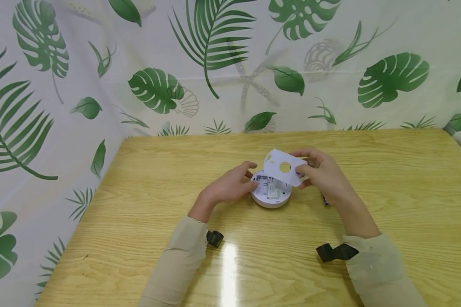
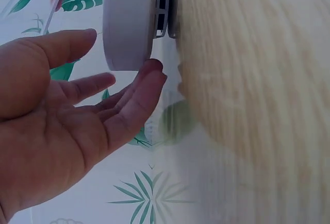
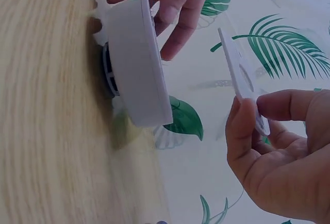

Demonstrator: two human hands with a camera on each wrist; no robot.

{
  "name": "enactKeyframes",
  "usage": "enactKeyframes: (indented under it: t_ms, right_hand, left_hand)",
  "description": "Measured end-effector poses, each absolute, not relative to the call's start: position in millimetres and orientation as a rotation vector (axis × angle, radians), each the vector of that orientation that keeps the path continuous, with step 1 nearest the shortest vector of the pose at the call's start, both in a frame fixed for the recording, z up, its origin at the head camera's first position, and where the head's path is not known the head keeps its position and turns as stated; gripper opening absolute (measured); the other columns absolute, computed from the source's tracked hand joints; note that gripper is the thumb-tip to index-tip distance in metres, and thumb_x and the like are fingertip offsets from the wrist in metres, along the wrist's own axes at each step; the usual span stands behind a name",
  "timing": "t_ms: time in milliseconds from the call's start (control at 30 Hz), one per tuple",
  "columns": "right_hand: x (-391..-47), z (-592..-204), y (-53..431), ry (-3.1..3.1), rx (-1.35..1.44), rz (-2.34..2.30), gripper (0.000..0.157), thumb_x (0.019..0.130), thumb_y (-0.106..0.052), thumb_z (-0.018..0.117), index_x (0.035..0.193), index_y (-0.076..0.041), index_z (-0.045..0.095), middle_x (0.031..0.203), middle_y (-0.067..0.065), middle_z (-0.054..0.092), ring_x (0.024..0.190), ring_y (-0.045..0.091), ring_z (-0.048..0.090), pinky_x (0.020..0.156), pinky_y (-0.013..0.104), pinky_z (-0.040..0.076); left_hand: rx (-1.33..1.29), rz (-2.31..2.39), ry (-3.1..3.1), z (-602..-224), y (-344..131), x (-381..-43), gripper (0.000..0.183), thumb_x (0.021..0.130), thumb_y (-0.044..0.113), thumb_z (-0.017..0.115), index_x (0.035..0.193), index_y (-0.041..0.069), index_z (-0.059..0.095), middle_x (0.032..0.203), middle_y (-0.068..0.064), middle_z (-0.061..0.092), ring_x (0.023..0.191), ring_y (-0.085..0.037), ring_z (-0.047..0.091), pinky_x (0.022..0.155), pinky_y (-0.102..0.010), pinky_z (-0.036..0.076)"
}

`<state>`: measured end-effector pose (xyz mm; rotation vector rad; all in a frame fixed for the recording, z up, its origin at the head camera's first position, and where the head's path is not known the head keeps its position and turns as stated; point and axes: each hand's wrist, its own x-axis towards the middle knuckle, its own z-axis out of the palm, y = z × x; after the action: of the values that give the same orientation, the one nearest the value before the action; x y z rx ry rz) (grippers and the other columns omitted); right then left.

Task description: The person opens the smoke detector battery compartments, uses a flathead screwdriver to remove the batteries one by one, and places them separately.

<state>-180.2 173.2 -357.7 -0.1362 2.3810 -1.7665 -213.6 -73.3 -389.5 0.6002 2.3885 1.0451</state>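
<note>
A round white device (image 1: 270, 201), resembling a smoke alarm, rests on the table with its recessed, labelled face up. The right wrist view shows its smooth side wall (image 3: 136, 64) and a dark slotted part underneath. My left hand (image 1: 232, 183) is at the device's left edge, fingers loosely extended; in the left wrist view the fingertips (image 2: 149, 72) reach its rim. My right hand (image 1: 322, 172) pinches a thin white cover plate (image 1: 276, 166) with a round hole between thumb and fingers. The plate is tilted above the device's far right side, apart from it in the right wrist view.
A small dark blue cylindrical thing (image 1: 325, 200), perhaps a battery, lies on the wooden table (image 1: 157, 238), partly hidden by my right wrist. Black wrist mounts (image 1: 215, 238) stick out from both sleeves. A leaf-patterned cloth (image 1: 230, 106) hangs behind and left of the table.
</note>
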Motion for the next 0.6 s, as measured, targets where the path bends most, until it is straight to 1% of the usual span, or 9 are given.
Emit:
enactKeyframes:
  t_ms: [67,200,300,367,467,533,600]
  right_hand:
    - [-179.8,-360.1,171.5,2.446,-0.168,-1.707,0.040,0.097,-0.004,0.054,0.137,0.002,0.052,0.119,0.026,0.059,0.076,0.015,0.055,0.059,0.029,0.052]
    - [-179.7,-366.4,162.9,2.526,-0.193,-1.608,0.037,0.096,-0.004,0.057,0.133,0.002,0.054,0.101,0.024,0.064,0.064,0.018,0.051,0.054,0.030,0.050]
    - [-179.2,-371.0,154.6,2.500,-0.172,-1.590,0.038,0.096,-0.005,0.058,0.133,0.004,0.052,0.095,0.021,0.064,0.064,0.019,0.053,0.056,0.030,0.052]
    - [-179.0,-374.3,150.2,2.475,-0.154,-1.590,0.038,0.096,-0.005,0.058,0.133,0.006,0.051,0.090,0.018,0.063,0.064,0.019,0.054,0.056,0.030,0.052]
    - [-178.3,-378.2,146.1,2.472,-0.134,-1.571,0.038,0.096,-0.005,0.058,0.131,0.008,0.053,0.079,0.013,0.057,0.058,0.020,0.057,0.055,0.028,0.052]
    - [-178.0,-380.1,144.6,2.508,-0.130,-1.529,0.036,0.095,-0.005,0.059,0.128,0.008,0.055,0.077,0.011,0.054,0.054,0.022,0.058,0.053,0.028,0.052]
    - [-177.3,-381.0,143.1,2.564,-0.138,-1.472,0.035,0.095,-0.006,0.058,0.127,0.008,0.057,0.080,0.014,0.056,0.054,0.024,0.060,0.052,0.028,0.052]
  left_hand:
    - [0.623,1.026,2.385,-389.5,-74.3,-213.9,0.058,0.100,0.018,0.060,0.151,0.006,0.036,0.136,-0.015,0.054,0.117,-0.022,0.056,0.098,-0.036,0.047]
    - [0.702,1.002,2.350,-388.0,-76.2,-213.9,0.062,0.098,0.017,0.063,0.152,0.007,0.034,0.137,-0.012,0.054,0.118,-0.020,0.055,0.099,-0.034,0.045]
    - [0.757,1.013,2.320,-387.9,-77.9,-214.2,0.066,0.097,0.014,0.063,0.153,0.006,0.031,0.138,-0.012,0.053,0.116,-0.020,0.057,0.097,-0.032,0.046]
    - [0.782,1.027,2.283,-388.1,-79.3,-214.3,0.071,0.096,0.013,0.066,0.155,0.004,0.027,0.139,-0.013,0.051,0.115,-0.020,0.058,0.097,-0.030,0.047]
    - [0.776,1.045,2.240,-389.4,-81.0,-214.4,0.078,0.095,0.017,0.068,0.156,0.004,0.022,0.142,-0.013,0.047,0.117,-0.020,0.058,0.097,-0.030,0.047]
    - [0.747,1.069,2.226,-390.0,-81.0,-214.5,0.076,0.096,0.020,0.067,0.156,0.005,0.023,0.143,-0.013,0.047,0.120,-0.019,0.055,0.098,-0.030,0.046]
    - [0.713,1.088,2.234,-390.6,-80.0,-214.3,0.070,0.098,0.022,0.064,0.155,0.007,0.026,0.141,-0.013,0.048,0.120,-0.020,0.054,0.097,-0.032,0.046]
